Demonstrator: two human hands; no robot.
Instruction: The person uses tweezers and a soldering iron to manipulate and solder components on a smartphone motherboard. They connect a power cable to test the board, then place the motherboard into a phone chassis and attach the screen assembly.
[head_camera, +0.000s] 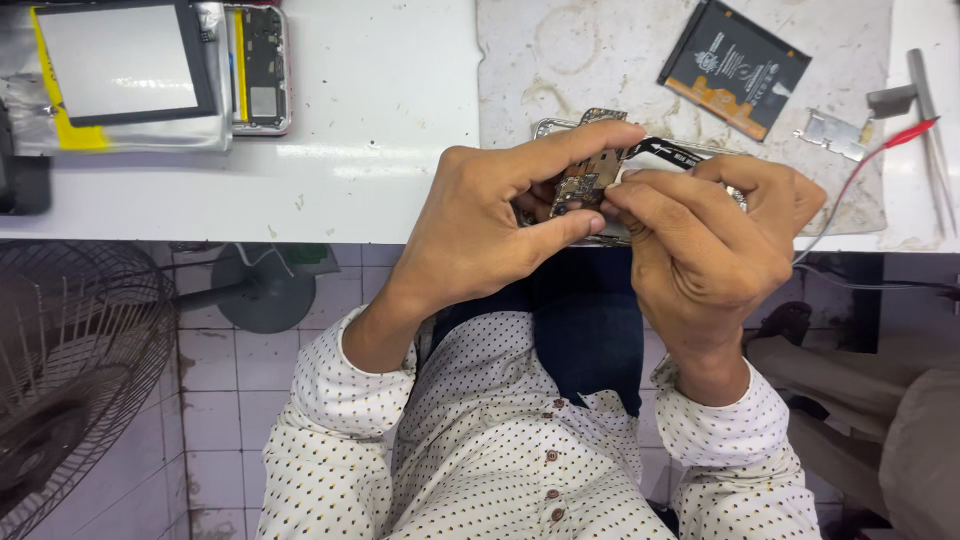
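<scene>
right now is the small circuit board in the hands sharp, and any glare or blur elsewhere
Head view: the circuit board between left hand and right hand is fairly sharp; soft glare on the white tabletop; the fan at the left edge looks stretched.

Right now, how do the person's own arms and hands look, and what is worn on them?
Both hands, left hand and right hand, are bare: no gloves, rings or watch show. Each arm wears a long white sleeve with small dark dots, left sleeve and right sleeve, ending at the wrist. The same shirt has brown buttons.
</scene>
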